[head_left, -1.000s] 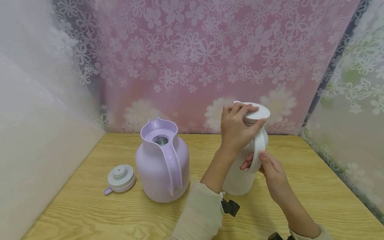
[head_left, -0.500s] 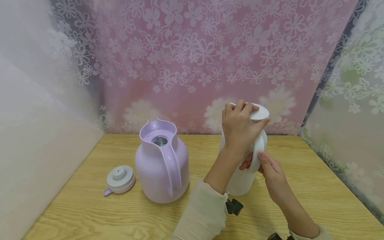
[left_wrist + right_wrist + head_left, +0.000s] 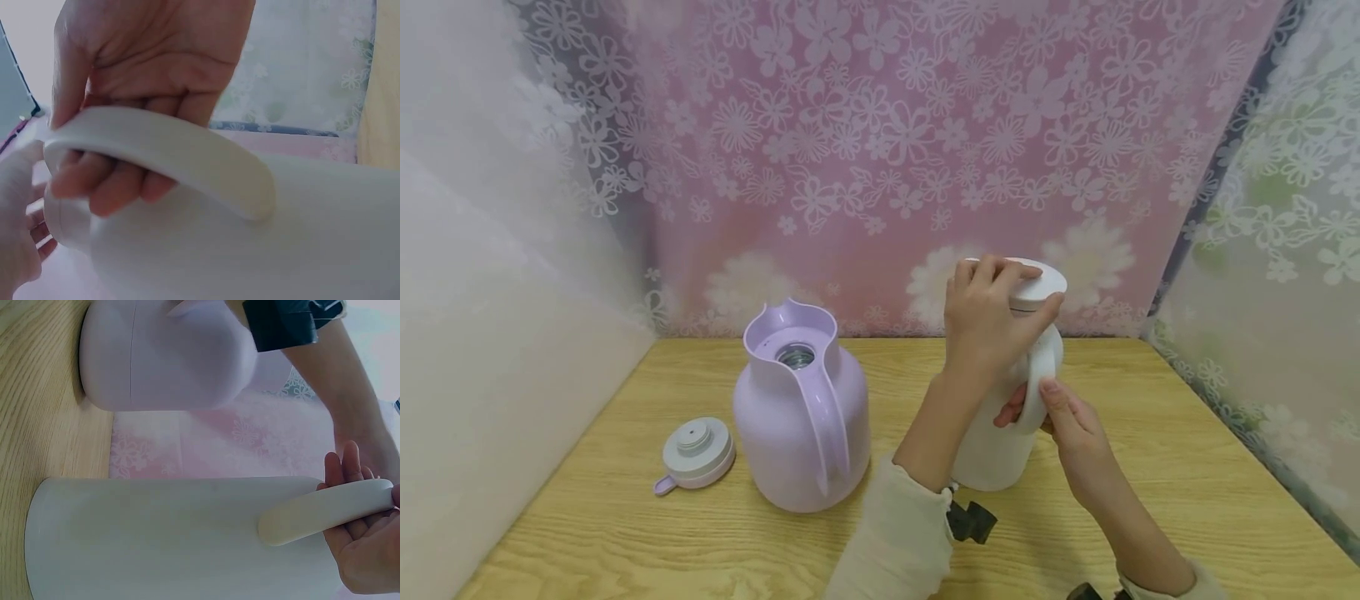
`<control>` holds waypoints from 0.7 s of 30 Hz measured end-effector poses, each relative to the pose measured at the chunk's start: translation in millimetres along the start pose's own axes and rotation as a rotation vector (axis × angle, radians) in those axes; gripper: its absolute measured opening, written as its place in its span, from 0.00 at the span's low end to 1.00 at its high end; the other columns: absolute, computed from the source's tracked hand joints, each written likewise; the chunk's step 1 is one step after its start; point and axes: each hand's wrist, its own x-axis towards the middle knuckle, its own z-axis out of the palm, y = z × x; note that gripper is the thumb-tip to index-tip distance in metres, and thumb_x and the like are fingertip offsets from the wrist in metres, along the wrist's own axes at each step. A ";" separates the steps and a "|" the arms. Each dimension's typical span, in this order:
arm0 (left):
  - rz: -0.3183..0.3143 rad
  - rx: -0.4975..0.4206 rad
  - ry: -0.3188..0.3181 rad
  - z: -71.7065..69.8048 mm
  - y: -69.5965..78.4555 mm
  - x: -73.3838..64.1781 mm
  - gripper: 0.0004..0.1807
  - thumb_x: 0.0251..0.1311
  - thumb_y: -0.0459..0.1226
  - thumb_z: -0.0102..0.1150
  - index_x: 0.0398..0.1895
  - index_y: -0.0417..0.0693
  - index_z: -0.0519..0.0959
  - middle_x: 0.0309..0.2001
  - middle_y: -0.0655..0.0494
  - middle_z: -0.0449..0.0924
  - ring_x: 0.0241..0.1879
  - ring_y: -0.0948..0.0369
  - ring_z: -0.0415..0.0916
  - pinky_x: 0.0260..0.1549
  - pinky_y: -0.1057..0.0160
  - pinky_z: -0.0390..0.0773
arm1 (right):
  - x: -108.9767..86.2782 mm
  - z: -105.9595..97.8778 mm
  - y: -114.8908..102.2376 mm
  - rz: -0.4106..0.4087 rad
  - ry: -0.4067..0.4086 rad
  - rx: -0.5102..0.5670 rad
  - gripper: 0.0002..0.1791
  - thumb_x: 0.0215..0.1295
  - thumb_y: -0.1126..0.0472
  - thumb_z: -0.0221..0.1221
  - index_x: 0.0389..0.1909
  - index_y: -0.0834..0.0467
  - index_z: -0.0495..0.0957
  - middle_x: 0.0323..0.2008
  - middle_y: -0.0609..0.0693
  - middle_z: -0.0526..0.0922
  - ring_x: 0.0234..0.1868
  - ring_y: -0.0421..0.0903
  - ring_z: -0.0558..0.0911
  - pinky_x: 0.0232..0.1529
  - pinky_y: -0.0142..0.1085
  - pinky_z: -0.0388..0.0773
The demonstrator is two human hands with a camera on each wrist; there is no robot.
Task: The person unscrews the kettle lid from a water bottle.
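A tall white thermos jug (image 3: 992, 458) stands on the table at the right of the head view. My left hand (image 3: 985, 321) grips its round white lid (image 3: 1043, 287) from above, fingers over the top and thumb at the near edge. My right hand (image 3: 1078, 429) holds the curved white handle (image 3: 1041, 383), fingertips passing through it and thumb along its outside. The left wrist view shows those fingers wrapped under the handle (image 3: 212, 153). In the right wrist view the white jug's body (image 3: 156, 537) fills the lower part. My left palm hides part of the jug's neck.
A lilac thermos jug (image 3: 801, 433) stands left of the white one, its mouth uncovered. Beside it a lilac-and-grey stopper (image 3: 700, 454) lies on the wooden table (image 3: 625, 542). Floral curtains (image 3: 850, 167) close off the back and sides.
My left hand turns on the lid: it swung clockwise half a second ago, and is now back near its first angle. My right hand keeps hold of the handle.
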 end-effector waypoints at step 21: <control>0.010 -0.370 -0.069 10.5 -29.5 -8.3 0.18 0.59 0.43 0.55 0.52 0.48 0.75 0.56 0.57 0.70 0.60 0.62 0.58 0.61 0.68 0.47 | 4.1 -3.8 4.6 -0.014 0.004 0.007 0.23 0.75 0.61 0.29 0.37 0.73 0.69 0.28 0.55 0.79 0.34 0.46 0.78 0.40 0.33 0.71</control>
